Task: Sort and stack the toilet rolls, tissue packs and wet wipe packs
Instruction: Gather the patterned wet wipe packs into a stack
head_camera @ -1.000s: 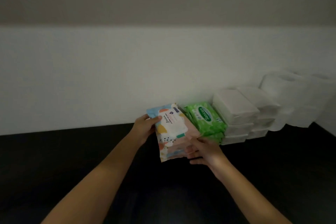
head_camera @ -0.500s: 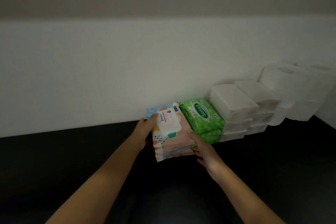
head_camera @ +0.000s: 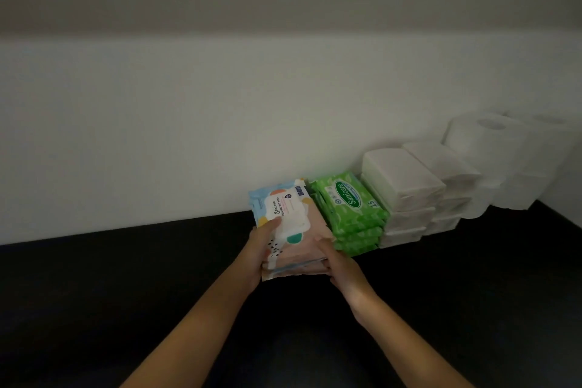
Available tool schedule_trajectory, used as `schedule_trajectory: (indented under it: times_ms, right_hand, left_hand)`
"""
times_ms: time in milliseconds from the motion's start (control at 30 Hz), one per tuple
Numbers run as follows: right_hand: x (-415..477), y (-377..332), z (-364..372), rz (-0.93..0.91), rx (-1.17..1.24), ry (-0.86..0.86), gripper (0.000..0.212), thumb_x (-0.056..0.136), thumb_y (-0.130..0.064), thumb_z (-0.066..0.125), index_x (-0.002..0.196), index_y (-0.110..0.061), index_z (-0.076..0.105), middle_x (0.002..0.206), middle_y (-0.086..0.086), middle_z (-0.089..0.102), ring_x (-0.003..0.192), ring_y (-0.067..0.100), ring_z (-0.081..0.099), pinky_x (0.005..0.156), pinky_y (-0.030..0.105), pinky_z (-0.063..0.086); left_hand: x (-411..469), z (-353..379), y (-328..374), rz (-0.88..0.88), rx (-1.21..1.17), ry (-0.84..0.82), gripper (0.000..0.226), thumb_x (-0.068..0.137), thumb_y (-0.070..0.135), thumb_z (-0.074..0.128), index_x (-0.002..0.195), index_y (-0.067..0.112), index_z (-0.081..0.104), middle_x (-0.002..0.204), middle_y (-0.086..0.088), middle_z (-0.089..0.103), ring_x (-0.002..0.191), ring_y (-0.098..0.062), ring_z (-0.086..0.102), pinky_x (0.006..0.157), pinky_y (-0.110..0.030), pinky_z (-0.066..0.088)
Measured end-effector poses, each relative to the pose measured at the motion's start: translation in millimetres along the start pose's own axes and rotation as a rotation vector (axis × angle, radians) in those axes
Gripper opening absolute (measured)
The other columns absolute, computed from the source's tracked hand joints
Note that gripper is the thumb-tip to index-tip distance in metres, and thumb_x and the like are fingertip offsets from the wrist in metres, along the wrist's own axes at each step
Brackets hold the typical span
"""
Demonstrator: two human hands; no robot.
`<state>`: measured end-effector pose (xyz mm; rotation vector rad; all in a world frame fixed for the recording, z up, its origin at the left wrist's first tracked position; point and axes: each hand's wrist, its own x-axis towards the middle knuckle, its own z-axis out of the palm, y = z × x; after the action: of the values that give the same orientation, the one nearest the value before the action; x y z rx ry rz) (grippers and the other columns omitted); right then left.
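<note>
A pastel wet wipe pack [head_camera: 291,214] lies on top of a short stack of like packs against the white wall. My left hand [head_camera: 263,242] grips its left edge, thumb on top. My right hand [head_camera: 335,264] presses the stack's near right corner. To the right stands a stack of green wet wipe packs [head_camera: 348,211]. Beyond it sit two stacks of white tissue packs [head_camera: 401,183], then stacked white toilet rolls [head_camera: 491,148] in the far right corner.
Everything rests on a black surface [head_camera: 157,293] that runs along the white wall [head_camera: 220,120]. The sorted stacks form one row along the wall toward the right corner.
The pastel pack has gone down from tilted in the air to flat on its stack, and both hands have closed in on the stack's edges.
</note>
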<state>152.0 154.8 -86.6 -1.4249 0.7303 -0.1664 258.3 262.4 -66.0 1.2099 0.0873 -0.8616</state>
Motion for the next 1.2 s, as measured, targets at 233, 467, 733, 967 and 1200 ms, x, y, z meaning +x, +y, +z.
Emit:
schedule_trajectory:
  times_ms: [233, 467, 733, 967, 1200]
  right_hand:
    - [10, -14, 11, 0.014, -0.009, -0.068, 0.03, 0.09, -0.041, 0.049, 0.102, -0.02, 0.066, 0.106, 0.0, 0.068, 0.1, 0.015, 0.062, 0.088, 0.023, 0.05]
    - [19, -35, 17, 0.125, 0.0, -0.079, 0.01, 0.083, -0.024, 0.048, 0.08, -0.016, 0.054, 0.096, 0.009, 0.055, 0.093, 0.026, 0.055, 0.077, 0.03, 0.042]
    - [21, -32, 18, 0.07, 0.079, -0.121, 0.033, 0.09, -0.02, 0.04, 0.112, -0.005, 0.06, 0.126, 0.02, 0.058, 0.111, 0.031, 0.055, 0.098, 0.04, 0.042]
    - [36, -45, 25, 0.118, 0.402, -0.134, 0.039, 0.096, -0.027, 0.037, 0.119, -0.004, 0.058, 0.119, 0.021, 0.062, 0.109, 0.035, 0.059, 0.095, 0.041, 0.048]
    - [44, -25, 22, 0.247, 0.198, -0.057, 0.023, 0.092, -0.019, 0.042, 0.091, -0.012, 0.064, 0.08, 0.002, 0.066, 0.064, 0.016, 0.057, 0.056, 0.023, 0.038]
  left_hand:
    - [2, -5, 15, -0.063, 0.102, 0.095, 0.053, 0.089, 0.025, 0.055, 0.139, 0.014, 0.039, 0.13, -0.019, 0.055, 0.115, -0.032, 0.056, 0.093, -0.043, 0.047]
    - [17, -11, 25, -0.035, 0.176, 0.086, 0.053, 0.093, 0.036, 0.048, 0.142, 0.019, 0.034, 0.136, -0.016, 0.05, 0.121, -0.034, 0.051, 0.105, -0.048, 0.04]
    - [27, -4, 25, 0.003, 0.073, 0.104, 0.047, 0.099, 0.033, 0.037, 0.143, 0.018, 0.032, 0.138, -0.016, 0.049, 0.123, -0.033, 0.05, 0.098, -0.044, 0.044]
    - [27, -10, 23, -0.068, 0.052, 0.127, 0.041, 0.095, 0.041, 0.042, 0.128, 0.018, 0.052, 0.121, -0.014, 0.063, 0.102, -0.028, 0.062, 0.087, -0.039, 0.05]
    - [29, -17, 25, -0.049, 0.004, 0.073, 0.038, 0.096, 0.034, 0.044, 0.122, 0.01, 0.056, 0.123, -0.018, 0.061, 0.107, -0.033, 0.059, 0.089, -0.04, 0.048]
